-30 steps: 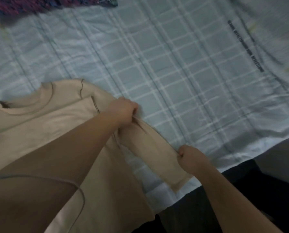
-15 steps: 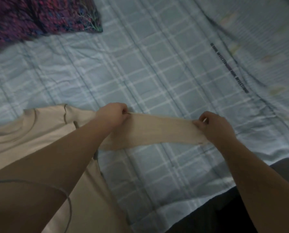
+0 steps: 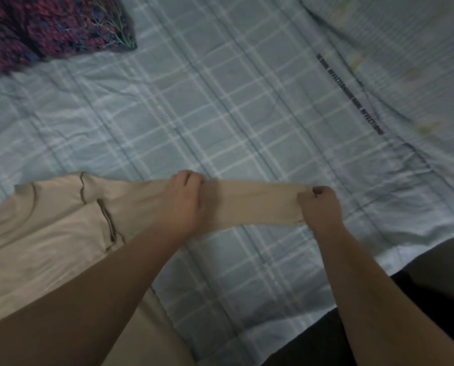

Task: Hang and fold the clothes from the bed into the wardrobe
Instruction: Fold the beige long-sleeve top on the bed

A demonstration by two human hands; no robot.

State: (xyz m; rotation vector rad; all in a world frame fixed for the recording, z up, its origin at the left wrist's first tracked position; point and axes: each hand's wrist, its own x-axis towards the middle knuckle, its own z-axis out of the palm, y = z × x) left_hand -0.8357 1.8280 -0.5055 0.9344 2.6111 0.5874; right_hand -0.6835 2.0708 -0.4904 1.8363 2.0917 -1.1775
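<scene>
left hand [image 3: 183, 204] pinching sleeve [image 3: 249, 204] | right hand [image 3: 319, 204] gripping cuff (taut) | bed [image 3: 220, 101]

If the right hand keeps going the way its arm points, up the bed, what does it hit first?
Beyond the right hand and the beige shirt's sleeve end it pinches, likely only bare checked bedsheet; the printed text strip lies further off. Depth is unclear.

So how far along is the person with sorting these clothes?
Early, it seems. Nothing here looks folded or hung yet, and no wardrobe is in view. In hand: the beige long-sleeved top lies on the blue checked bedsheet, its sleeve stretched between the left hand and right hand. Left: folding it, plus the purple patterned garment at the far corner.
</scene>
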